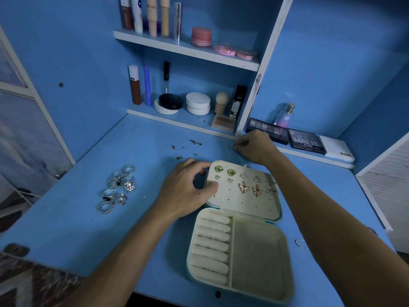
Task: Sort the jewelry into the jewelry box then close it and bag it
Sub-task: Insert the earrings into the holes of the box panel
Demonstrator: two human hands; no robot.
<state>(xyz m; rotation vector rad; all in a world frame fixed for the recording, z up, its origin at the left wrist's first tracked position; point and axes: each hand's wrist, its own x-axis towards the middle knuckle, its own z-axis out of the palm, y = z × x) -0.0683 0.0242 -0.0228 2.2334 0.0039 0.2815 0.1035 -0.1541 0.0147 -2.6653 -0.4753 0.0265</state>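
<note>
Cream jewelry box [254,251]: left hand [188,191] grips lid, right hand [254,147] perhaps pinching.

I was looking at a home dressing table, a blue vanity desk [88,218] with built-in white-edged shelves [186,50]. The shelves held makeup: tubes [152,14] standing in a row up top, pink jars [201,37] beside them, and compacts [198,103] and a sponge [221,101] on the lower level. To the right sat a perfume bottle [285,116] and eyeshadow palettes [306,141], one marked MATTE. On the desk lay rings [117,187] and an open jewelry box [241,231], which fit a bedroom corner.
</note>
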